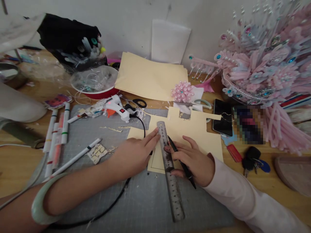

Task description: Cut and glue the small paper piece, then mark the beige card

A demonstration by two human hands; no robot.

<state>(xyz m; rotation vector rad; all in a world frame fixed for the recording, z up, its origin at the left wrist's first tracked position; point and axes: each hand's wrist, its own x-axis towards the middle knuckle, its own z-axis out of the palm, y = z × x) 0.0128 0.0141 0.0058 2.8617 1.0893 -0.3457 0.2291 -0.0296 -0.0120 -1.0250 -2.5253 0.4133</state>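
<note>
Ruler [167,160]: scuffed metal, dull sheen. Sheet [200,129]: matt paper. Pen [186,170]: glossy plastic. Tabletop [264,186]: smooth wood.

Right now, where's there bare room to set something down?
On the grey mat, between the black cable and the ruler, bar tiny scraps; also between ruler and right sleeve. Crowded: left among the markers, right around phone and keys.

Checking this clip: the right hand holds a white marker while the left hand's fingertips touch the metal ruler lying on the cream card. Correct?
Only the tool is wrong: the head view shows the right hand holding a black pen.
</note>
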